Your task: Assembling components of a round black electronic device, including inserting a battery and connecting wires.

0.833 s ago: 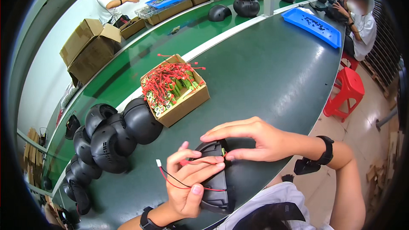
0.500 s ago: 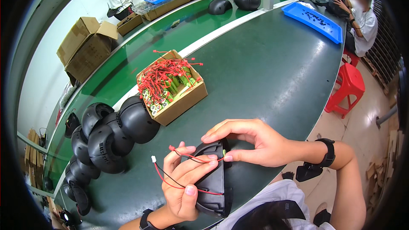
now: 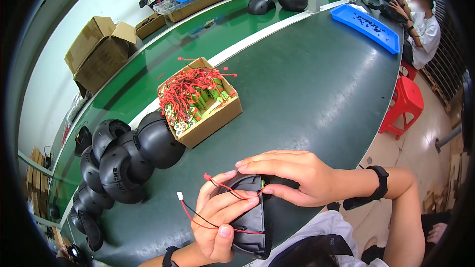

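Note:
A black plastic shell half (image 3: 252,212) is tilted on edge near the table's front, its flat grey-black inner face toward my left hand (image 3: 213,225). That hand is closed around the shell, fingers over its inner side. A red-and-black lead with a red plug (image 3: 207,176) runs over those fingers; another ends in a white plug (image 3: 180,196) left of the hand. At the shell's far end, a bit of green battery (image 3: 263,183) shows. My right hand (image 3: 302,175) arches over that end, fingertips on the shell and thumb by the battery, most of which is hidden.
An open carton (image 3: 213,122) of green batteries with red leads stands ahead. Several black shells (image 3: 121,173) are piled at left. A blue tray (image 3: 366,27) of small black parts lies far right, near a seated person and red stools (image 3: 406,104). A green conveyor belt (image 3: 148,69) runs behind.
The shell and both hands have shifted slightly down in view. My right fingers lie lower and flatter over the shell's end. The far-left person's arm has drawn in toward the blue tray there.

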`<action>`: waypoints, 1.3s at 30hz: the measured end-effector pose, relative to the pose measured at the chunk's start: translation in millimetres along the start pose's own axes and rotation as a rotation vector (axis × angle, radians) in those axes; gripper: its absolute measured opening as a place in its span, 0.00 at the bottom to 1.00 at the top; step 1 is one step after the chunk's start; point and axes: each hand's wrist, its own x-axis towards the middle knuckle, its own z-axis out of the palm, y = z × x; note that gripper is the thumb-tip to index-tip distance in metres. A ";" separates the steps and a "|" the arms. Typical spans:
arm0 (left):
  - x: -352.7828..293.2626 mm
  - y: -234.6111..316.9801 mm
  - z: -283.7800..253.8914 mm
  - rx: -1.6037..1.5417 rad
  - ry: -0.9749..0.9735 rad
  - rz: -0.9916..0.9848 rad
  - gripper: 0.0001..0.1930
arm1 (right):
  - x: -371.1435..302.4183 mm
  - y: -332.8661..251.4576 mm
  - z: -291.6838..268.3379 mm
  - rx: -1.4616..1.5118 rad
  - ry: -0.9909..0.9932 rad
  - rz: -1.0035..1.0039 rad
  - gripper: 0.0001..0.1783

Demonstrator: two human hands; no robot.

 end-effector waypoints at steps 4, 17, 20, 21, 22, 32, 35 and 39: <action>-2.1 3.4 1.2 0.002 0.017 -0.032 0.24 | -0.5 -5.8 4.0 0.183 0.039 0.137 0.24; -0.2 2.2 5.1 -0.043 -0.011 -0.005 0.24 | 5.0 -6.5 -8.4 0.383 -0.027 0.238 0.20; 16.3 13.0 7.4 -0.030 0.077 0.021 0.21 | 3.3 -8.4 -6.2 0.265 -0.014 0.181 0.22; 1.4 20.0 -4.9 -0.069 -0.081 -0.082 0.26 | 7.8 -10.5 -6.6 0.285 -0.054 0.110 0.23; 2.8 19.7 -5.4 -0.053 -0.060 -0.088 0.25 | 13.1 -5.3 -10.1 0.289 -0.088 0.064 0.23; 7.9 7.2 -11.7 0.062 0.049 -0.221 0.26 | 157.6 265.4 -243.2 -0.809 0.164 0.370 0.28; -3.0 11.6 -4.2 0.059 0.070 -0.272 0.26 | 181.5 333.1 -254.5 -0.943 0.265 0.466 0.34; 5.3 14.8 8.5 0.065 0.121 -0.389 0.28 | 190.6 396.0 -262.9 -0.956 0.326 0.535 0.44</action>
